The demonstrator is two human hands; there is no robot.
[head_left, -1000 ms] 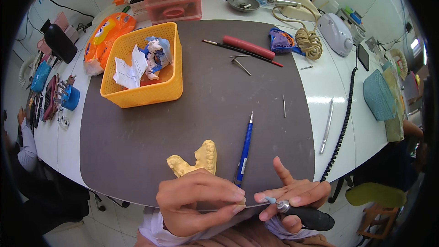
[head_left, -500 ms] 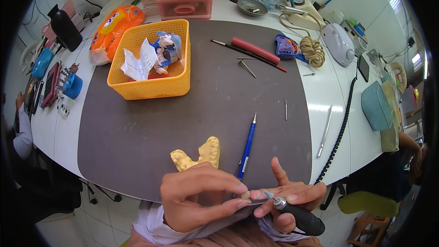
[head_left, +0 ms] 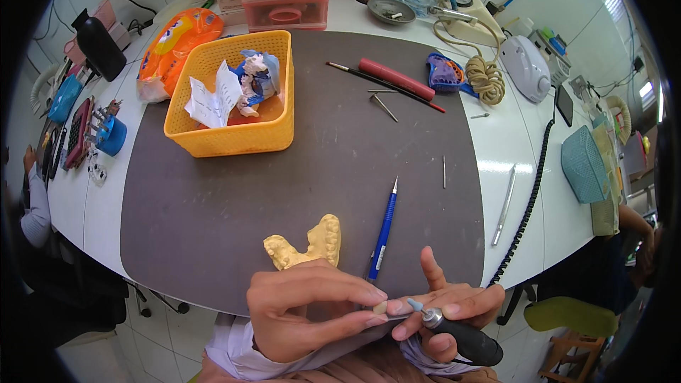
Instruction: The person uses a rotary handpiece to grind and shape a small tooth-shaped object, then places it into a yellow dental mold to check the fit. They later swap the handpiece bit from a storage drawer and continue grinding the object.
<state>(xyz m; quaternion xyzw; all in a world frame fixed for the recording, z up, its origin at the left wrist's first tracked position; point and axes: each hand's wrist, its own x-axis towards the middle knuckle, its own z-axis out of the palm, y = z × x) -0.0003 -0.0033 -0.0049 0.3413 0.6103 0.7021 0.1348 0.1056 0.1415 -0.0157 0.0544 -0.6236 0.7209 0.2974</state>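
Between the thumb and fingertips of my left hand (head_left: pixel 308 308) is a small cream tooth-like piece, likely a dental crown (head_left: pixel 380 308). My right hand (head_left: pixel 454 305) grips a black rotary handpiece (head_left: pixel 468 339) with a silver collar. Its pale blue grinding tip (head_left: pixel 415 304) points left toward the crown, a little apart from it. One right fingertip lies close beside the crown. Just beyond my left hand rests a yellow plaster dental model (head_left: pixel 308 242), partly hidden by that hand. A blue mechanical pencil (head_left: pixel 385 227) lies on the grey mat beyond my fingers.
A yellow basket (head_left: pixel 237 143) with paper and crumpled wrapping stands at the far left of the mat (head_left: pixel 340 170). Farther right lie a pink rod (head_left: pixel 396 79), a brush (head_left: pixel 383 86) and metal burs. A coiled black cord (head_left: pixel 528 216) runs along the right. Other people sit at both sides.
Both hands stay nearly in place. The crown looks slightly turned in my left fingers. The view has shifted very slightly.
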